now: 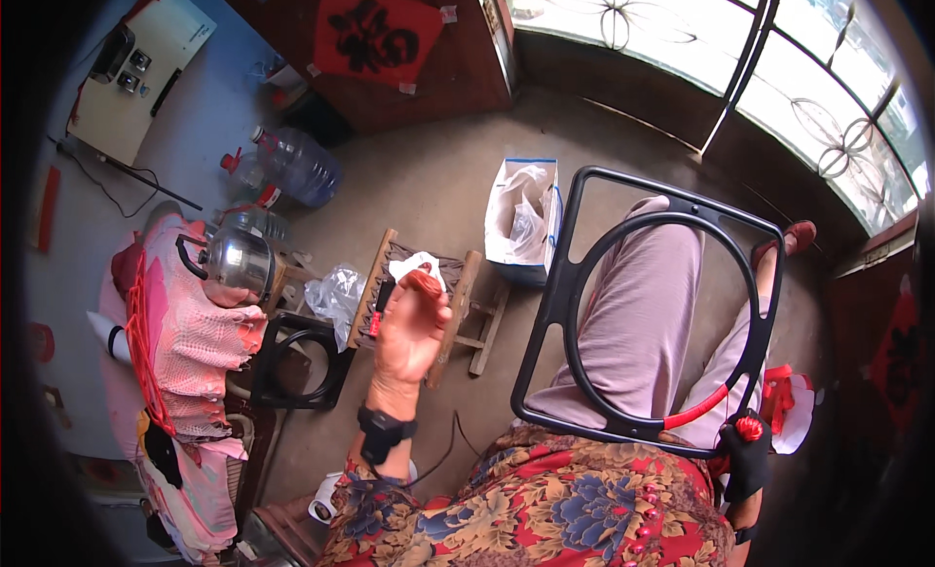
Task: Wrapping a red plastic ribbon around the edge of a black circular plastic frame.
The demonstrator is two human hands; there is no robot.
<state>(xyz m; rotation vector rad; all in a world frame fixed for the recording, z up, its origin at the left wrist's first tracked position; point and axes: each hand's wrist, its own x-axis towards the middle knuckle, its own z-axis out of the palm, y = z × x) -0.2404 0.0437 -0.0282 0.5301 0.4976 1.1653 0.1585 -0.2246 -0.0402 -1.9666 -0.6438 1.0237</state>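
Observation:
A black frame [545, 348], squared outside with a round ring inside, rests tilted over my lap. Red cord [703, 409] is wound tightly round a short stretch of the ring near its lower right. My right hand [746, 462], in a dark fingerless glove, is closed at the frame's lower right corner, on a small shiny red bundle of cord [748, 428]. Raised left of the frame and apart from it, my left hand [414, 323] has its palm up and its fingers curled in. Something reddish shows at its fingertips; I cannot make out what it is.
Behind my left hand stands a low wooden stool [385, 250] with white material on it. A white-and-blue paper bag [497, 238] is on the floor beyond. At left are another black frame [261, 372], a kettle [239, 260], pink cloth [190, 338] and large bottles [302, 168].

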